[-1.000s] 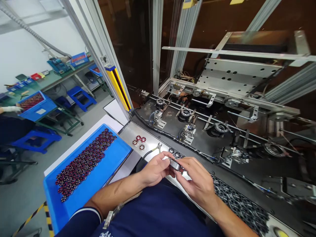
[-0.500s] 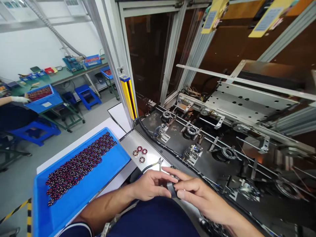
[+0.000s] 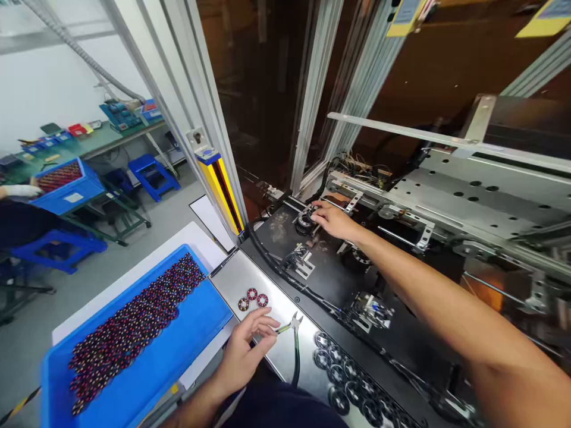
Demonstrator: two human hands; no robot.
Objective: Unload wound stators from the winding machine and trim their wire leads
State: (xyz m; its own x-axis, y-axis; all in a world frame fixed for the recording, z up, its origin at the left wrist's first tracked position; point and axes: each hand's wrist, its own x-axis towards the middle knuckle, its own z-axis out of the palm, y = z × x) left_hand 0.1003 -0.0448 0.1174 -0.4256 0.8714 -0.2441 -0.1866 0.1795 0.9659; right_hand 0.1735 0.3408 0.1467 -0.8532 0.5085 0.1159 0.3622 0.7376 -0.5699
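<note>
My right hand (image 3: 332,220) reaches far over the black machine bed. Its thumb and fingers close on the rim of a black ring-shaped part (image 3: 305,221) at the leftmost round station; the fingers hide some of it. Near my body, my left hand (image 3: 250,345) hangs open, palm inward, fingers loosely bent and apart. Beside its fingertips lies a pair of side cutters (image 3: 295,324) with green handles, jaws parted, on the metal ledge (image 3: 236,270). Just beyond that hand sit three small red-and-dark wound rings (image 3: 252,294).
Several black round parts (image 3: 352,392) stand in rows on the ledge. At left, a blue tray (image 3: 196,321) holds many wound rings. A yellow light-curtain post (image 3: 222,190) and metal frame rise ahead. A co-worker's gloved hand (image 3: 20,190) is at a blue crate (image 3: 66,187).
My hands, earlier together around a dark round part, have separated. The right has moved forward to the leftmost station; the left has shifted left. One loose wound ring no longer shows.
</note>
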